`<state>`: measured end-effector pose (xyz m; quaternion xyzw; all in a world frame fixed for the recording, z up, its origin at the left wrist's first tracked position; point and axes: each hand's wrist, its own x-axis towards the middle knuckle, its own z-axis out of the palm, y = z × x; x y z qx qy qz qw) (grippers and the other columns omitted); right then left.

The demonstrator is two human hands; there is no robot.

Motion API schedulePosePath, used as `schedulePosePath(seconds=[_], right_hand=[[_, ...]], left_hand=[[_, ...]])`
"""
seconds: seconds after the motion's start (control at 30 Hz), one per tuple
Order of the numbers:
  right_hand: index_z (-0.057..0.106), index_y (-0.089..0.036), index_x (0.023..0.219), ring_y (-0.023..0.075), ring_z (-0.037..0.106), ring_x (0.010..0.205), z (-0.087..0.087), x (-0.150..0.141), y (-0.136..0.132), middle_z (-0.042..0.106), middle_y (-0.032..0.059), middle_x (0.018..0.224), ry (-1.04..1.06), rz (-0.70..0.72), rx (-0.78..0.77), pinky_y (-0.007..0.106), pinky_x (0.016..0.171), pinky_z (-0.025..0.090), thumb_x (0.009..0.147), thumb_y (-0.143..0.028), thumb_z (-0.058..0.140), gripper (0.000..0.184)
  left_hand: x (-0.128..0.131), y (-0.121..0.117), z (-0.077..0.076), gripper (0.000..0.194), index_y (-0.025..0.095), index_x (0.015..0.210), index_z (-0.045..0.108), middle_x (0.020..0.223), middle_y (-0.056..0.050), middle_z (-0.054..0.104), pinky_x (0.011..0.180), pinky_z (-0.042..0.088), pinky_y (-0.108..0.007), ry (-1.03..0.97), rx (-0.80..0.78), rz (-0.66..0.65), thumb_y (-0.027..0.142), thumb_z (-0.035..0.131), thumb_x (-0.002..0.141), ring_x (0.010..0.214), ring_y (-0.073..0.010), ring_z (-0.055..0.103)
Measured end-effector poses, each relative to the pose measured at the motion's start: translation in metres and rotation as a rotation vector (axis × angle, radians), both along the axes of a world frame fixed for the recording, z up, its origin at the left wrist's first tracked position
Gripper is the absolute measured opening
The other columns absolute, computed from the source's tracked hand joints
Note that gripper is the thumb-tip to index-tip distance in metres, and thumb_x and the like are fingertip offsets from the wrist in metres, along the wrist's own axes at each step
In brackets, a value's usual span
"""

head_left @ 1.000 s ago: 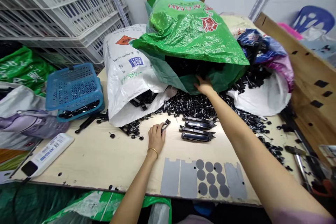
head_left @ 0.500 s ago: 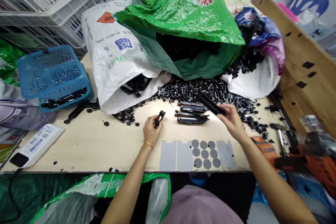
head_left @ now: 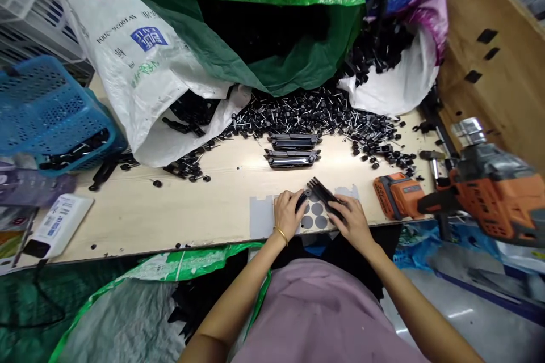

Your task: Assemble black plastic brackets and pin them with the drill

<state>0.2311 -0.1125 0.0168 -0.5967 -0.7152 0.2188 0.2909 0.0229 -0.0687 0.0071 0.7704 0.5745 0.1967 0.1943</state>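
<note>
My left hand [head_left: 290, 214] is closed around a small black part [head_left: 303, 199], mostly covered by its fingers. Just right of it, my right hand [head_left: 351, 218] grips a long black plastic piece [head_left: 322, 191], tilted with its slotted end up and left. The two parts are close together over the table's front edge; whether they touch I cannot tell. Grey round stickers [head_left: 315, 214] and a grey flat sheet [head_left: 261, 218] lie beneath and beside my hands. Beyond them, several long black parts [head_left: 292, 159] are laid in two groups.
A heap of small black parts with metal pins [head_left: 293, 116] spreads under a green bag [head_left: 264, 76] and a white sack [head_left: 140, 96]. An orange cordless drill [head_left: 489, 198] lies at right. A blue basket [head_left: 63, 108] and white tube [head_left: 59, 224] are at left.
Both hands have come together near the front edge, each still with its black part. The right hand moved down and left from above the row. My view has shifted downward and right.
</note>
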Motion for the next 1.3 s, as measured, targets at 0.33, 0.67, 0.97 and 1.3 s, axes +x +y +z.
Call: schedulePosePath(seconds=[0.33,0.67,0.97,1.3], right_hand=[[0.050,-0.019,0.093,0.0263,0.049,0.082,0.008,-0.032,0.057,0.052,0.0094,0.087,-0.269,-0.042,-0.138,0.039,0.071,0.045,0.077,-0.033,0.062,0.024],[0.042,-0.023,0.130,0.0285,0.053,0.090,0.013,-0.041,0.043,0.052,0.0120,0.101,-0.226,0.009,-0.195,0.041,0.074,0.047,0.086,-0.027,0.050,0.045],[0.044,-0.022,0.126,0.0263,0.053,0.102,0.007,-0.029,0.053,0.057,0.0093,0.112,0.070,0.108,-0.140,0.045,0.088,0.046,0.078,-0.016,0.052,0.049],[0.048,-0.019,0.121,0.0251,0.055,0.096,0.002,-0.031,0.055,0.059,0.0088,0.105,0.074,0.041,-0.117,0.042,0.083,0.049,0.073,-0.015,0.054,0.049]], left_hand=[[-0.003,0.003,-0.005,0.033,0.021,0.120,0.057,0.085,-0.004,0.050,0.074,0.046,-0.028,-0.278,0.059,0.139,0.035,0.047,0.092,0.078,-0.0147,0.052],[0.002,0.007,-0.010,0.035,0.024,0.118,0.061,0.077,-0.002,0.047,0.072,0.041,-0.029,-0.077,0.085,0.087,0.042,0.048,0.090,0.074,-0.0150,0.050],[0.016,0.009,-0.013,0.033,0.012,0.119,0.056,0.082,-0.006,0.054,0.074,0.043,-0.030,-0.038,0.182,0.056,0.029,0.044,0.093,0.080,-0.0182,0.050],[0.030,0.014,-0.011,0.034,0.012,0.117,0.055,0.085,-0.010,0.057,0.076,0.045,-0.035,0.017,0.152,0.084,0.030,0.037,0.095,0.084,-0.0224,0.053]])
